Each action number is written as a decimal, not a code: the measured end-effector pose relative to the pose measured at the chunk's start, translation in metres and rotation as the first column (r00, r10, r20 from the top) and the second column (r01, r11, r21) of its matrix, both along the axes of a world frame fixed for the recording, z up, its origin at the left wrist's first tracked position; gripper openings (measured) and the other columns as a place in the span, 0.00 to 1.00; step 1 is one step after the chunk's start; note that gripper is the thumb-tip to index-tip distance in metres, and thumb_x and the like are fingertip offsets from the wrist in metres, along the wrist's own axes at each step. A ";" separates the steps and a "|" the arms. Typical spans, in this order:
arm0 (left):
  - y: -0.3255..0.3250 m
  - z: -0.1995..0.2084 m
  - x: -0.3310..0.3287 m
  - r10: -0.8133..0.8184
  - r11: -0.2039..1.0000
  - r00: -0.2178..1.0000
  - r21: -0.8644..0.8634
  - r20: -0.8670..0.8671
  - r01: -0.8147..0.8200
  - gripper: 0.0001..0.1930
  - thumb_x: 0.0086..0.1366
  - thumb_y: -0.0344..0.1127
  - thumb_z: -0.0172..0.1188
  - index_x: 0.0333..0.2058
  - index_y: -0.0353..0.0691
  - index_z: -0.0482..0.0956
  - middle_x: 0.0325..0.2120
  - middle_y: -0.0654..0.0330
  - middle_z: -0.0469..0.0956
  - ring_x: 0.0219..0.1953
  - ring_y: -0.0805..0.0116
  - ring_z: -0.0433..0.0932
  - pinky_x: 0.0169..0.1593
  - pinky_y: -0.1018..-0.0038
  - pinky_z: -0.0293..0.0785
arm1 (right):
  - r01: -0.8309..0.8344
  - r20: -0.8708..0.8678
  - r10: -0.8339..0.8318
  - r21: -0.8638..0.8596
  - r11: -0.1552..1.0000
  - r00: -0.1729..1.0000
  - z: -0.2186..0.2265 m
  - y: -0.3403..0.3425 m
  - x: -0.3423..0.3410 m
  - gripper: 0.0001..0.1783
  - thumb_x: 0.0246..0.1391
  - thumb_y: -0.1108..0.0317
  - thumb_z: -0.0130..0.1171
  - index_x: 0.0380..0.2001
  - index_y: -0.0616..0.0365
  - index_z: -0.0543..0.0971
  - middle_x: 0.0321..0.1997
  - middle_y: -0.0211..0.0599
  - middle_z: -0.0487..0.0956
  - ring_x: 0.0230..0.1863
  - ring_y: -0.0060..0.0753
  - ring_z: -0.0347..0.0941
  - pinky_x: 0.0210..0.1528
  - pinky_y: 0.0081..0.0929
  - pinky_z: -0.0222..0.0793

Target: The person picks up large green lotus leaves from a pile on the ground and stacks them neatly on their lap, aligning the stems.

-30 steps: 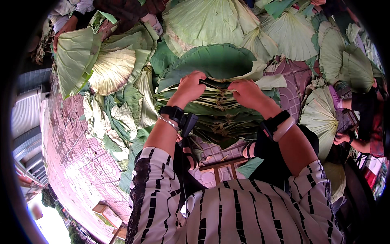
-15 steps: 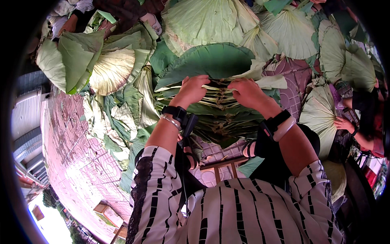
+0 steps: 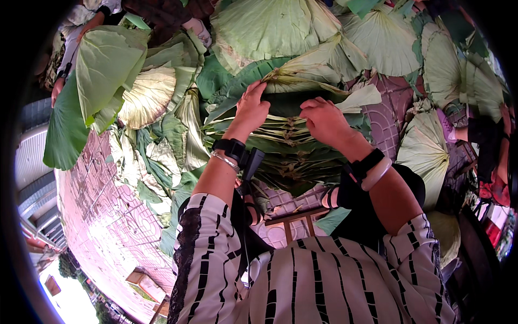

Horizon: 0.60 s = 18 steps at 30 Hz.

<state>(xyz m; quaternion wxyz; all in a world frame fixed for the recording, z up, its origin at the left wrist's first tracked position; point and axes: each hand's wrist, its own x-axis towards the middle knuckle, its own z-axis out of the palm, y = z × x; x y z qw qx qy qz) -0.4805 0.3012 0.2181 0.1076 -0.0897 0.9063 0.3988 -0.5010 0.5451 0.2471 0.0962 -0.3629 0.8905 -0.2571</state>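
1. The left hand (image 3: 251,112) has its fingers drawn together and stretched toward 1 o'clock, tips against the gathered end of a pale folded leaf (image 3: 310,69); whether the thumb pinches it, I cannot tell
2. The right hand (image 3: 326,121) is half curled, knuckles up, fingertips toward 10 o'clock over the dark leaf stack (image 3: 302,161); the thumb is hidden, so any pinch cannot be told
3. The pale folded leaf lies at the stack's 12 o'clock edge, its long axis from about 8 to 2 o'clock, narrow end at the left hand, wide fan toward 2
4. In the stack below, the leaves lie lengthwise from 9 to 3 o'clock, their puckered brownish middles lined up from 12 to 6
5. Both forearms reach up from the lower edge, the left leaning toward 1 o'clock, the right toward 10; each has a black wristband (image 3: 231,148)
6. Farther out, broad pale leaves (image 3: 264,32) spread at 12 o'clock, and at 10 a co-worker's hand (image 3: 57,92) touches a green leaf (image 3: 66,127)
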 end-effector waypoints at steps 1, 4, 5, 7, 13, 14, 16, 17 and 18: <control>0.001 0.001 -0.001 0.007 1.000 1.000 0.026 -0.009 -0.007 0.30 0.59 0.34 0.52 0.62 0.38 0.68 0.66 0.56 0.62 0.66 0.52 0.62 0.69 0.59 0.53 | -0.034 0.020 0.033 0.087 0.996 0.999 -0.005 0.003 0.003 0.08 0.45 0.72 0.59 0.31 0.56 0.82 0.46 0.30 0.78 0.52 0.42 0.73 0.54 0.43 0.71; 0.002 0.005 -0.001 0.009 1.000 1.000 0.005 0.016 -0.009 0.30 0.59 0.34 0.51 0.62 0.39 0.69 0.66 0.56 0.62 0.67 0.53 0.62 0.69 0.59 0.53 | -0.082 0.089 0.068 0.171 0.982 0.994 -0.015 0.006 0.006 0.09 0.45 0.71 0.59 0.32 0.55 0.82 0.46 0.30 0.78 0.53 0.41 0.72 0.55 0.45 0.70; 0.002 0.006 0.000 0.009 1.000 1.000 0.003 0.017 -0.009 0.30 0.59 0.34 0.51 0.62 0.39 0.69 0.66 0.56 0.62 0.67 0.53 0.62 0.69 0.59 0.53 | -0.083 0.090 0.068 0.169 0.982 0.994 -0.017 0.006 0.005 0.09 0.45 0.71 0.59 0.32 0.55 0.82 0.46 0.30 0.78 0.53 0.41 0.72 0.55 0.45 0.70; 0.002 0.006 0.001 -0.025 0.998 1.000 -0.056 -0.001 0.025 0.27 0.59 0.34 0.52 0.60 0.41 0.72 0.65 0.57 0.65 0.65 0.54 0.64 0.69 0.59 0.52 | -0.065 0.120 0.047 0.145 0.987 0.992 -0.017 0.005 -0.001 0.10 0.45 0.73 0.58 0.33 0.55 0.82 0.46 0.30 0.78 0.54 0.42 0.72 0.55 0.43 0.70; -0.008 0.008 0.002 -0.144 0.988 0.987 -0.038 0.071 0.147 0.20 0.58 0.33 0.54 0.50 0.45 0.77 0.55 0.61 0.75 0.59 0.57 0.71 0.69 0.60 0.51 | 0.109 -0.020 -0.114 -0.150 0.983 0.993 -0.012 0.000 -0.016 0.14 0.49 0.82 0.53 0.39 0.62 0.81 0.47 0.38 0.78 0.49 0.50 0.72 0.52 0.41 0.72; -0.008 0.007 0.002 -0.144 0.988 0.987 -0.038 0.069 0.147 0.20 0.58 0.33 0.54 0.50 0.45 0.77 0.55 0.61 0.75 0.59 0.57 0.71 0.69 0.60 0.51 | 0.109 -0.021 -0.113 -0.150 0.983 0.993 -0.011 -0.001 -0.016 0.14 0.49 0.82 0.53 0.39 0.62 0.81 0.47 0.38 0.78 0.49 0.50 0.72 0.52 0.41 0.72; -0.008 0.007 0.004 -0.031 0.999 0.999 0.043 0.040 0.029 0.18 0.55 0.31 0.55 0.47 0.45 0.78 0.53 0.62 0.77 0.58 0.58 0.72 0.70 0.61 0.50 | 0.133 -0.003 -0.135 -0.145 0.980 0.991 -0.012 -0.003 -0.016 0.12 0.47 0.78 0.55 0.36 0.59 0.81 0.46 0.35 0.78 0.50 0.50 0.72 0.52 0.43 0.71; -0.008 0.007 0.004 -0.030 0.999 0.999 0.043 0.039 0.028 0.18 0.55 0.31 0.55 0.47 0.45 0.78 0.53 0.62 0.77 0.58 0.58 0.72 0.70 0.61 0.50 | 0.132 -0.003 -0.134 -0.146 0.980 0.991 -0.011 -0.004 -0.017 0.12 0.47 0.78 0.55 0.36 0.59 0.81 0.46 0.35 0.78 0.50 0.50 0.72 0.52 0.43 0.71; -0.007 0.010 0.004 -0.025 0.993 1.000 0.115 0.015 0.023 0.18 0.54 0.30 0.56 0.46 0.45 0.78 0.54 0.61 0.76 0.58 0.58 0.72 0.70 0.61 0.50 | 0.143 0.004 -0.144 -0.153 0.978 0.990 -0.013 -0.004 -0.017 0.12 0.47 0.79 0.55 0.36 0.60 0.81 0.46 0.36 0.78 0.50 0.50 0.72 0.52 0.42 0.71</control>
